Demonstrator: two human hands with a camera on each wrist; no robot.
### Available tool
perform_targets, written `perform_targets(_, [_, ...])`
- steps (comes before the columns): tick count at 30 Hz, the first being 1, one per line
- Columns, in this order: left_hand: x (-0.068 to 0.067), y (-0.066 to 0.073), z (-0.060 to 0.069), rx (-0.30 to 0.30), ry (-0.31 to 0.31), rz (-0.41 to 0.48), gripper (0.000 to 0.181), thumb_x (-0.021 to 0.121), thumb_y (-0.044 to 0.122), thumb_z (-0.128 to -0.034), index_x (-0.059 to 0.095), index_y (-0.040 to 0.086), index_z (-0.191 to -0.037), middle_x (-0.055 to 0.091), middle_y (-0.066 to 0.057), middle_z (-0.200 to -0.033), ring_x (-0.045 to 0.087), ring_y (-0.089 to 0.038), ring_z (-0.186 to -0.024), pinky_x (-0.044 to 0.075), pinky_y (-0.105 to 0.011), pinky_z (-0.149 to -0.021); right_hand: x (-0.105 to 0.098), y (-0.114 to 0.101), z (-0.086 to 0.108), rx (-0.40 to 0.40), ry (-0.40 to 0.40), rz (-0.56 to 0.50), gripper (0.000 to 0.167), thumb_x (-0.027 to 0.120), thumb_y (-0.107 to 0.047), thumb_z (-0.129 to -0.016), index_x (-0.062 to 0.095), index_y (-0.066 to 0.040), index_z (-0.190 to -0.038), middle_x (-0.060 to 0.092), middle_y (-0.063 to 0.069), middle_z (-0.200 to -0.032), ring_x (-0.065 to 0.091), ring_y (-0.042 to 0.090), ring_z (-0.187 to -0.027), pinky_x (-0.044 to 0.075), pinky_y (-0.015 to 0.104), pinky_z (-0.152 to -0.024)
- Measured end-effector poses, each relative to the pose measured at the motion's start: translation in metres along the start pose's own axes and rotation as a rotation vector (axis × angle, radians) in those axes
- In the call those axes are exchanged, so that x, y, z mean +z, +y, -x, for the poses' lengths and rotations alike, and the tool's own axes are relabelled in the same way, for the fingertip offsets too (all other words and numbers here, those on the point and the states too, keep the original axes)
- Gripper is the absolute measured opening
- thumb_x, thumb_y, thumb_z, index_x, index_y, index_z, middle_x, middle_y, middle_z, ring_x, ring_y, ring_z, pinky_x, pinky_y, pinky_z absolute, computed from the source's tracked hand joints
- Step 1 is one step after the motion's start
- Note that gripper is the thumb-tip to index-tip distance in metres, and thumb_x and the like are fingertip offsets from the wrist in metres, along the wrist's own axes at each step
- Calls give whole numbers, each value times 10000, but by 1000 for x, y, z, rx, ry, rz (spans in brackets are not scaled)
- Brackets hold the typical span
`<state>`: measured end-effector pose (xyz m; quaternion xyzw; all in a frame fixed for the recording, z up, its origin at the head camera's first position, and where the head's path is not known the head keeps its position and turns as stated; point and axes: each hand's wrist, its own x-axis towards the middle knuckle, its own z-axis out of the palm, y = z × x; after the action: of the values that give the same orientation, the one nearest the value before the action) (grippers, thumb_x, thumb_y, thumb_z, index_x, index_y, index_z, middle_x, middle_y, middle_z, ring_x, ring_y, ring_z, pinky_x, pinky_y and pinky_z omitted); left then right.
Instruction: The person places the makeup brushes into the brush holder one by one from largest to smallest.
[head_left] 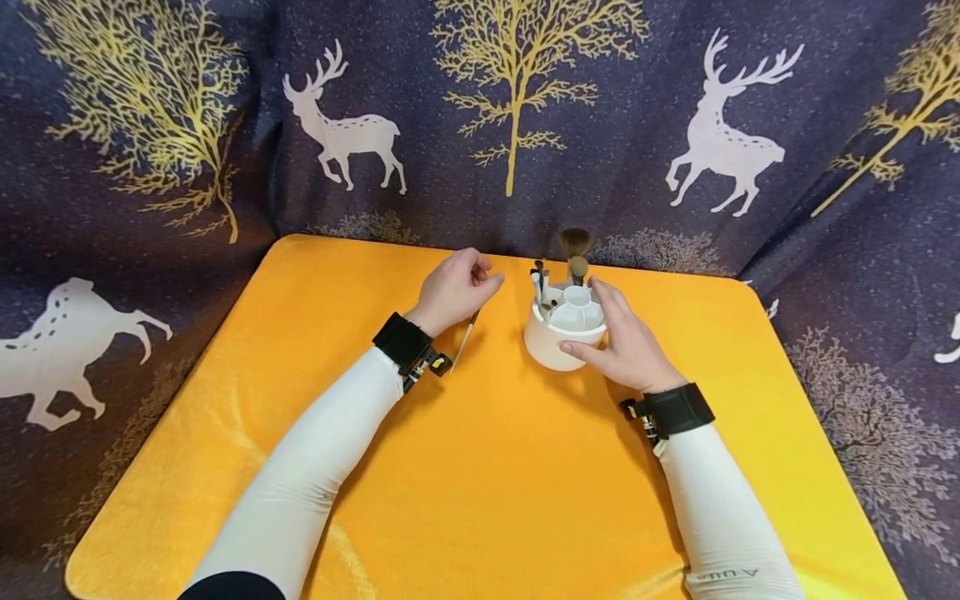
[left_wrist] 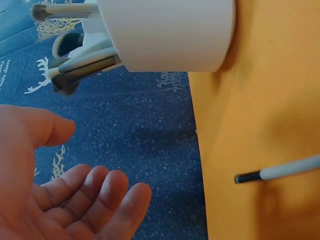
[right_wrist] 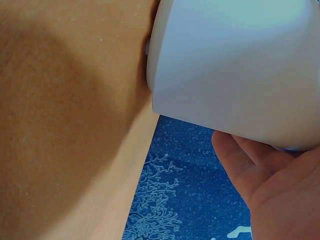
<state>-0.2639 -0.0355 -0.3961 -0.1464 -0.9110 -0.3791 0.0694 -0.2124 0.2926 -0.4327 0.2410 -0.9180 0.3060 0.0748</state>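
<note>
A round white makeup brush holder (head_left: 558, 346) with inner compartments stands upright on the table. Several makeup brushes (head_left: 576, 250) stick up from its left and back compartments. My right hand (head_left: 626, 342) grips the holder's right side, thumb at the front and fingers round the far side; in the right wrist view its fingertips meet the white wall. Left of the holder, my left hand (head_left: 455, 292) hovers with loosely bent fingers and nothing in them. Below it a thin brush (left_wrist: 290, 167) with a pale handle and a short dark end lies on the table.
Yellow cloth covers the table (head_left: 480, 483), whose far edge runs just behind the holder. A dark blue curtain (head_left: 450, 100) printed with white deer and golden trees hangs behind and at both sides.
</note>
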Motion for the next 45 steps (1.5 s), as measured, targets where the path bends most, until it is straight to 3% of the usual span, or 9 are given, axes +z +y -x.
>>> perform_targets(16, [9,-32,13,-82,-140,-57,446,747,385,-1065,704,2,-1289,676,-103,-1132,650,-271,-977,540,-443,-879,0,0,0,8,-12,3,1146,893,-489,-938,211,-113,-1778,328,167,-1765,515,434,-1484,463,701,-1145])
perform_targets(22, [11,-38,18,-103,-172,-67,419,752,348,-1071,698,-18,-1269,675,-125,-1093,612,-278,-904,508,-418,-848,0,1,0,17,-16,7,1146,890,-504,-938,212,-118,-1779,329,165,-1765,506,428,-1495,458,702,-1149])
perform_targets(28, [12,-41,24,-118,-215,-83,352,752,326,-1075,685,-3,-1183,643,-96,-958,554,-238,-752,417,-369,-758,-1,2,-1,16,-10,-1,1150,893,-509,-935,205,-159,-1786,322,151,-1772,506,423,-1495,459,700,-1149])
perform_targets(33, [12,-44,25,-152,-275,-103,306,767,326,-1066,638,52,-1024,490,-26,-770,478,-189,-641,340,-345,-686,0,2,-1,12,-13,0,1148,888,-520,-936,209,-147,-1784,315,149,-1777,498,420,-1506,456,697,-1154])
perform_targets(45, [18,-50,25,-156,-324,-142,357,779,321,-1049,580,120,-832,420,23,-643,417,-163,-552,312,-333,-622,-1,1,-1,18,-15,0,1152,893,-506,-935,209,-133,-1783,313,156,-1778,488,428,-1516,446,701,-1161])
